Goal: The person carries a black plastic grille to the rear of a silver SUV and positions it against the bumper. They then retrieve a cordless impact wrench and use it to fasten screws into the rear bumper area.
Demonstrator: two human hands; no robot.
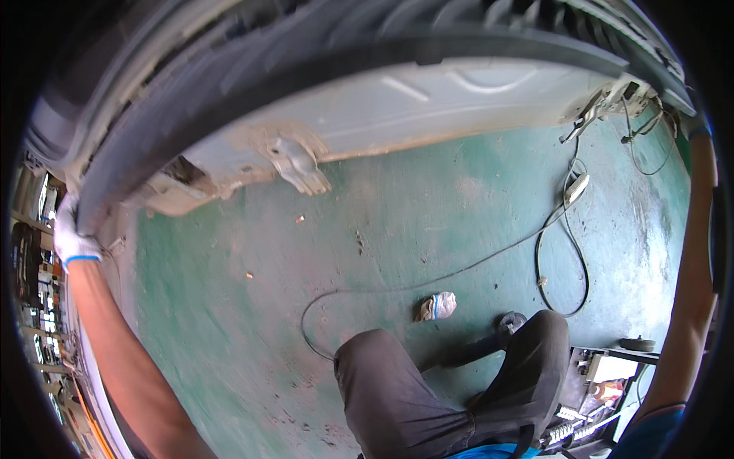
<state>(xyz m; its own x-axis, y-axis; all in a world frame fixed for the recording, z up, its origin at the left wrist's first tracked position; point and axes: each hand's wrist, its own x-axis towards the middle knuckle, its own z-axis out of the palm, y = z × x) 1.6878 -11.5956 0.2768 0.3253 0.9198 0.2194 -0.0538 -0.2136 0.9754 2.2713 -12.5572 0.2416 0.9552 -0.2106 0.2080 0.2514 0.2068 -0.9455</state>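
Note:
A long, curved black plastic trim piece (336, 65) with ribs along its top spans the upper part of the view. It lies in front of a pale, dirty metal vehicle panel (367, 115). At its left end my left hand (73, 233), in a white glove with a blue cuff, is closed around the trim. My right arm reaches up along the right rim. There my right hand (696, 122), gloved with a blue cuff, is against the right end of the trim; its fingers are hidden in the dark edge. A bent metal bracket (298, 168) juts from the panel's lower edge.
A dark cable (428, 284) snakes across the green floor, looping near a pale connector block (577, 189). A crumpled glove (437, 306) lies before my knees. Beside my right leg stands a black cart (585, 390) with tools and bottles. Wires (650, 130) hang at the upper right.

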